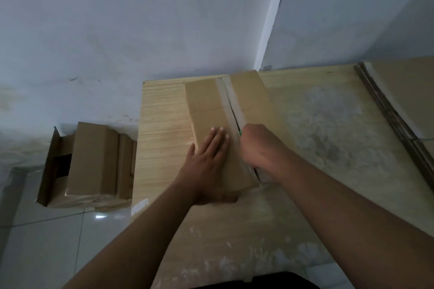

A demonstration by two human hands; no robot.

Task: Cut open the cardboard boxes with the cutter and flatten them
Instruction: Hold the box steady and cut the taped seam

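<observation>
Pressing box (206, 101), left hand (206, 159), right hand (257, 145) gripping cutter (240, 133)

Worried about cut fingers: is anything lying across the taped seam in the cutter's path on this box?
Nothing visible crosses it. The left hand presses flat on the box beside the taped seam, fingertips near the tape but not over it. The right hand grips the cutter at the seam; the stretch under that hand is hidden.
</observation>
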